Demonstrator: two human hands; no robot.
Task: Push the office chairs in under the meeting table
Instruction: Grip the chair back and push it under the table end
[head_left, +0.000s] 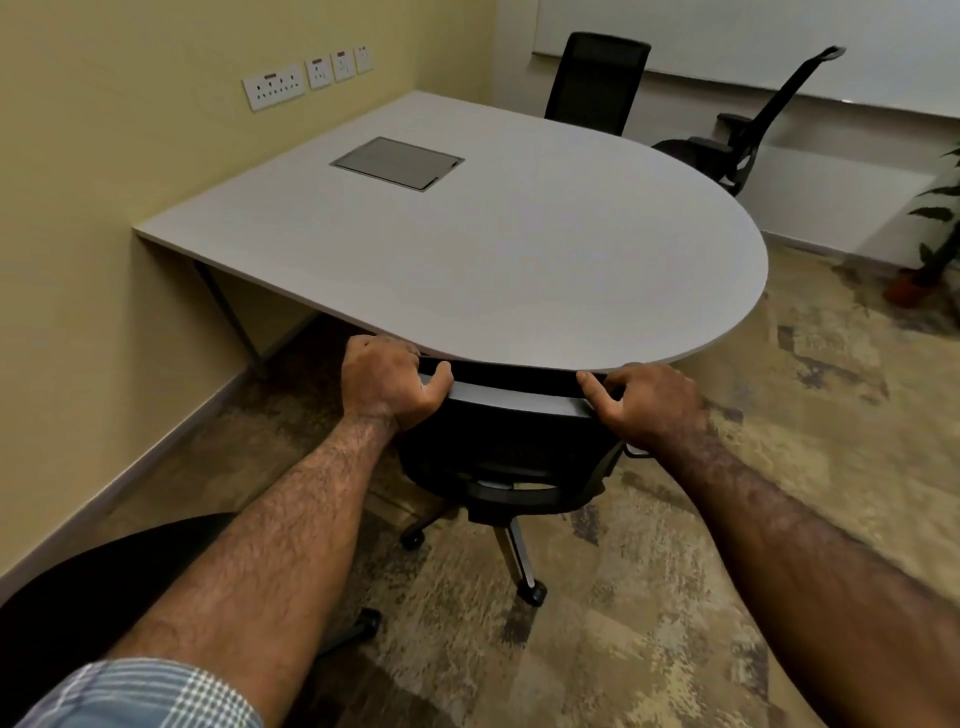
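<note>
You grip the top rail of the near office chair (506, 441) with both hands, its backrest already at the rounded near edge of the tabletop (493, 260) and its seat hidden beneath, so the push looks nearly complete. Your left hand (387, 379) has its fingers curled over the rail's left end with the thumb on the near side, while your right hand (647, 402) wraps the right end, thumb extended along the rail. At the far side, a second chair (597, 83) stands close to the tabletop, and a third chair (737, 140), far right, stands angled away.
</note>
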